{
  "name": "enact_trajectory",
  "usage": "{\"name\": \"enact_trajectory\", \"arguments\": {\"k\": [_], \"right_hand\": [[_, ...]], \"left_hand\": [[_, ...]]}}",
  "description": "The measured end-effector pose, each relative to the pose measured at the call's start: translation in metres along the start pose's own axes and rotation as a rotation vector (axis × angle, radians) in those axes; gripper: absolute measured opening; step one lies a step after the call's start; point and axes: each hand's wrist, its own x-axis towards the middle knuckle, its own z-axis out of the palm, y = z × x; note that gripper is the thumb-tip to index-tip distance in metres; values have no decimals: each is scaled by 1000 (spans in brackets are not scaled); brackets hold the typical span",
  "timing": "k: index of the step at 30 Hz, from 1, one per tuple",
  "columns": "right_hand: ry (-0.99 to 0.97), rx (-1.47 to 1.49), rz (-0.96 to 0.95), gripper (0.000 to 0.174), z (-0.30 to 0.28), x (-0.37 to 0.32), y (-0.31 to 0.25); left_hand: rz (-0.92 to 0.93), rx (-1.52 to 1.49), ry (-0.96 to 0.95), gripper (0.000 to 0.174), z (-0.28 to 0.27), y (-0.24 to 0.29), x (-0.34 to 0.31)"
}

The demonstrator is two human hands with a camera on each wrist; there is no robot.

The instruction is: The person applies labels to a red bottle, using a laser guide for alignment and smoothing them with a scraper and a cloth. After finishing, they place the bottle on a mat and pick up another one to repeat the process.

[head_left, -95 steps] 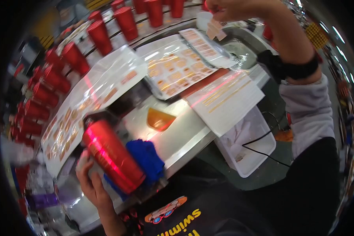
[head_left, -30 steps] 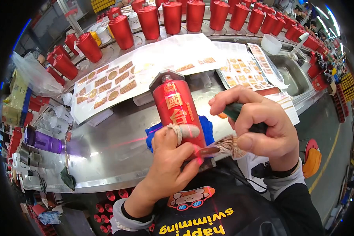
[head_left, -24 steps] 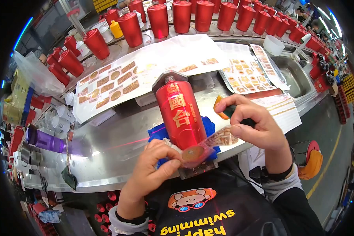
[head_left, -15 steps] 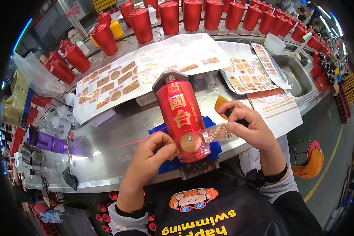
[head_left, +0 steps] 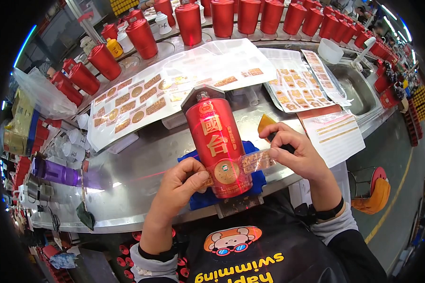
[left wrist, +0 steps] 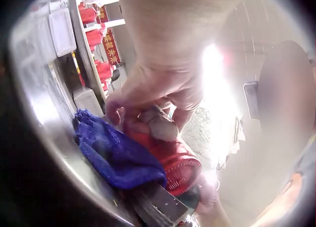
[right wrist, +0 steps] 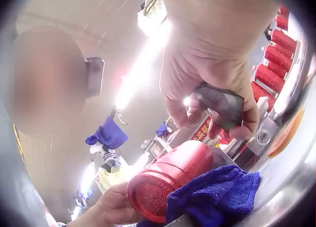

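A red bottle (head_left: 212,134) with gold characters lies tilted on a blue cloth (head_left: 258,181), its neck at a dark angular holder (head_left: 190,98). Across its lower front stretches a clear decal strip (head_left: 259,161) with gold print and a round gold emblem. My left hand (head_left: 180,181) pinches the strip's left end beside the bottle; one finger wears a pale wrap (left wrist: 163,125). My right hand (head_left: 300,150) pinches the right end, off the bottle's side. Tucked in that same hand is a scraper with an amber blade (head_left: 265,123) and a dark handle (right wrist: 224,108).
Behind the bottle lie a large decal sheet (head_left: 132,104) and a tray of decals (head_left: 297,89). A white sheet with gold strips (head_left: 333,134) overhangs the table edge. A sink (head_left: 356,89) is at right, a purple bottle (head_left: 56,172) at left. Red bottles (head_left: 189,23) line the back.
My right hand has come from near the sink and picked up the scraper from the table. The decal strip, held in both hands, has come down across the bottle's lower front.
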Motion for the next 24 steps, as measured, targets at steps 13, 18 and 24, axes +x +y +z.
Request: {"name": "enact_trajectory", "arguments": {"k": [13,18,24], "right_hand": [[2,5,25,12,1,1,4],[-5,-6,47,13,2,1,4],[10,-22,1,11,3,2,11]], "left_hand": [[-8,30,26,19,2,4,2],[-10,48,27,19,3,5,2],[-9,62,39,19,3,5,2]]}}
